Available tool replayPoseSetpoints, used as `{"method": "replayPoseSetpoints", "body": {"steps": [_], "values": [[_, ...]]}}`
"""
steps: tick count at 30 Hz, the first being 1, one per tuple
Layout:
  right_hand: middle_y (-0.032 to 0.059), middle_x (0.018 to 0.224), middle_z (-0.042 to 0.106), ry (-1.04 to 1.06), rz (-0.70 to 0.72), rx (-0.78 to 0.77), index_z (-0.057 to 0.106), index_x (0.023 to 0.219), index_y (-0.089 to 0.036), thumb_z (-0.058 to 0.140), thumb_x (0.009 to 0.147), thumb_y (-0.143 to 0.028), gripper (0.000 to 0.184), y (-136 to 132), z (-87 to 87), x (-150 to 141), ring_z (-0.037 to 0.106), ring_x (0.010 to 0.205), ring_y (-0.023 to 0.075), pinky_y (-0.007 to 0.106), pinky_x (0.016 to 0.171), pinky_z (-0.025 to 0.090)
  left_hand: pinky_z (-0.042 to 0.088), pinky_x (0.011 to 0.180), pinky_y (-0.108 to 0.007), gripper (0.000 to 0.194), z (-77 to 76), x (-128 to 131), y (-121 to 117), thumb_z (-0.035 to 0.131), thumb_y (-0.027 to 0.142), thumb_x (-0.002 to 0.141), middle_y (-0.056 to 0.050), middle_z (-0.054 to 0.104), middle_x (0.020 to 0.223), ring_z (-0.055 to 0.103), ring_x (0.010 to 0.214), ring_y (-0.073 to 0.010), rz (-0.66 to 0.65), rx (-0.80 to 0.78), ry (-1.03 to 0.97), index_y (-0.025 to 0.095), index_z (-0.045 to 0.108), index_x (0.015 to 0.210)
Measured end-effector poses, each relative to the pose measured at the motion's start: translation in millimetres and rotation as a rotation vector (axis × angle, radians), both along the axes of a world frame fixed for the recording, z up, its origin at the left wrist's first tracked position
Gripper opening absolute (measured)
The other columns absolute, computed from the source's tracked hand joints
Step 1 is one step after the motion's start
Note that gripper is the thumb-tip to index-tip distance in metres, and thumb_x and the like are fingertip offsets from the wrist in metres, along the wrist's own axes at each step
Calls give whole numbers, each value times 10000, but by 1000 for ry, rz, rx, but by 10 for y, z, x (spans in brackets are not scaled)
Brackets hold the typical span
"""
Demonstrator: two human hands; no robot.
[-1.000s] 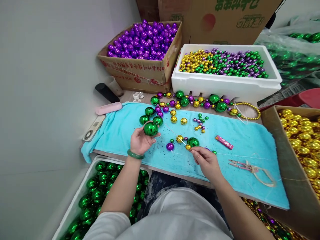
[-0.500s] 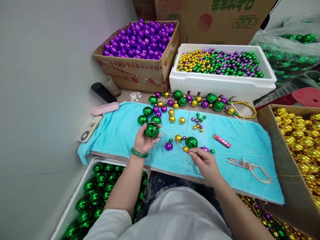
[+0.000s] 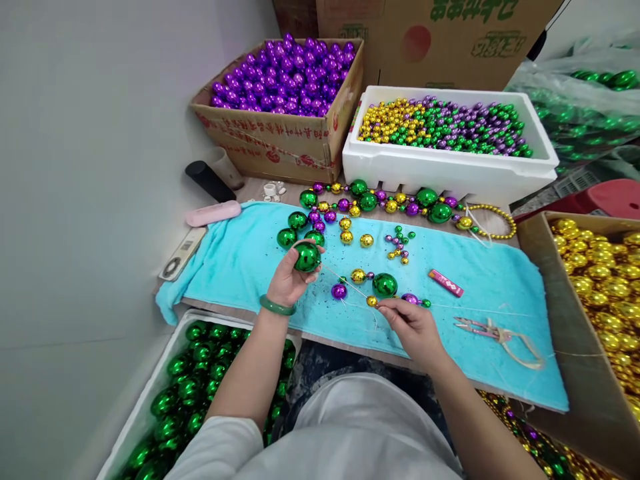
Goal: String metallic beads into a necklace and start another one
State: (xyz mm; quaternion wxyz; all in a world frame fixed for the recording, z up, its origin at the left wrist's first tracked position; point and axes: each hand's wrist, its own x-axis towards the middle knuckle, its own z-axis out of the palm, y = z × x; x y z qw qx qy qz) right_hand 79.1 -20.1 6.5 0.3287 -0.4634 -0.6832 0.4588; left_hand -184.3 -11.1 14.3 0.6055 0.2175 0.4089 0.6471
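Note:
My left hand (image 3: 290, 279), with a green bangle on the wrist, is closed around a large shiny green ball (image 3: 307, 257) held just above the turquoise towel (image 3: 250, 260). A thin needle or wire (image 3: 345, 280) runs from that ball toward my right hand (image 3: 413, 327), whose fingers pinch its end beside a small gold bead (image 3: 371, 301). Close by on the towel lie a purple bead (image 3: 339, 291), a gold bead (image 3: 358, 275), a big green ball (image 3: 385, 285) and small purple and green beads (image 3: 415, 300).
A strung chain of green, gold and purple balls (image 3: 390, 201) lies along the towel's far edge. Behind are a box of purple balls (image 3: 285, 80) and a white foam box of small mixed beads (image 3: 445, 127). Gold balls (image 3: 600, 267) fill a box at right; green balls (image 3: 195, 380) lower left. Snips (image 3: 480, 325) lie right.
My left hand has tilted the green ball and brought it slightly right toward the wire's tip. My right hand stays pinched near the gold bead.

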Motion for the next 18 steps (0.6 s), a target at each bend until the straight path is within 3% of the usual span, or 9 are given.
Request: {"method": "replayPoseSetpoints", "body": {"steps": [6,12,18], "values": [[35,684,700,42,-17,6,771,837,-201,622,844,-366,222,24,-15,-44,586,576,149,258,546,468,349,460,-205,616,64,145,-50,791,585,623,-81,671,1015,519,634,-109,-14,113,263,211,630,1084],[12,591,627,159,-52,-59,763,820,-192,650,807,-394,232,84,-157,-64,502,496,118,250,481,437,490,779,-286,649,184,378,-156,845,497,598,-67,627,1064,598,906,-195,-31,236,495,226,576,1123],[10,566,607,218,-3,-95,746,766,-191,681,767,-441,259,164,-228,2,480,468,112,251,452,431,480,831,-298,630,301,411,-229,814,484,654,-72,587,1115,580,985,-220,-142,310,643,240,558,1176]]}}
